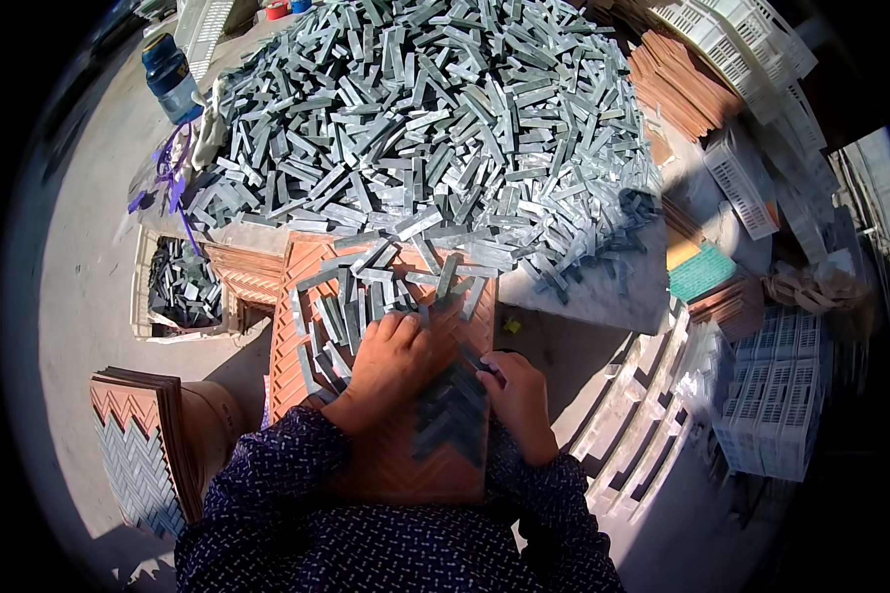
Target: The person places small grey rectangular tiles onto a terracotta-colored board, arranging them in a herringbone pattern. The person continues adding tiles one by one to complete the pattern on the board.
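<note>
While the left hand lies flat, fingers spread, on loose grey tile strips, the right hand pinches one strip at the herringbone mould tray's right edge — mid-filling, apparently; seating it calls for matching the slant.

Hard daylight, bright glare on the grey strip pile and concrete floor. Deep shadows lower right. Strong fisheye bending, black vignette corners; edges soft, centre sharp.
</note>
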Available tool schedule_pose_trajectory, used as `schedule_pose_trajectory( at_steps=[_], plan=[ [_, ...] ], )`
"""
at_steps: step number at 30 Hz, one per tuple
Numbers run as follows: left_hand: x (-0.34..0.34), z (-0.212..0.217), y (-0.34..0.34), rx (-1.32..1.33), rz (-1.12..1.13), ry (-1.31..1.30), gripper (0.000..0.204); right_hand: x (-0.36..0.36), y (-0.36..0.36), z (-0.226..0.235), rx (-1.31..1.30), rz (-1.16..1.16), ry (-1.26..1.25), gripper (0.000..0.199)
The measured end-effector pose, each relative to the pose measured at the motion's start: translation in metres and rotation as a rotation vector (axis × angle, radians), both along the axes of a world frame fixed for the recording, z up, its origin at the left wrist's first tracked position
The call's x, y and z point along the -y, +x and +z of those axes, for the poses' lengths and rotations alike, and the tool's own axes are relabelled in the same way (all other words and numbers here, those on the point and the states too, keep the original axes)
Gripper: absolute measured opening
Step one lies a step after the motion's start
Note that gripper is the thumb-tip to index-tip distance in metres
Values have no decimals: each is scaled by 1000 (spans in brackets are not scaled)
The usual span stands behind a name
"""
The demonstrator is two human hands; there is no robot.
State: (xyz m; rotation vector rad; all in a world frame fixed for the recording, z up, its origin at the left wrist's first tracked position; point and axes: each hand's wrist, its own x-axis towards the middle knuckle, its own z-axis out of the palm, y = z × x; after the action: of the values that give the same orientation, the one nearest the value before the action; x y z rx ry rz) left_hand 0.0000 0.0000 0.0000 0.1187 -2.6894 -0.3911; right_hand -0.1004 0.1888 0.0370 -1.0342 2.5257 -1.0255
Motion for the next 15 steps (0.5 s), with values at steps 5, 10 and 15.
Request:
schedule_pose_trajectory(
  at_steps=[5, 10, 15],
  plan=[
    [-6, 21, 3, 50, 118, 34, 28, -4, 12, -2, -35, -27, -74, 16],
    [-9, 30, -9, 176, 203, 12, 35, 10, 15, -13, -60, -74, -113, 13],
    [-20, 19, -18, 117, 256, 48, 37, 8, 6, -11, -44, -58, -119, 13]
  ],
)
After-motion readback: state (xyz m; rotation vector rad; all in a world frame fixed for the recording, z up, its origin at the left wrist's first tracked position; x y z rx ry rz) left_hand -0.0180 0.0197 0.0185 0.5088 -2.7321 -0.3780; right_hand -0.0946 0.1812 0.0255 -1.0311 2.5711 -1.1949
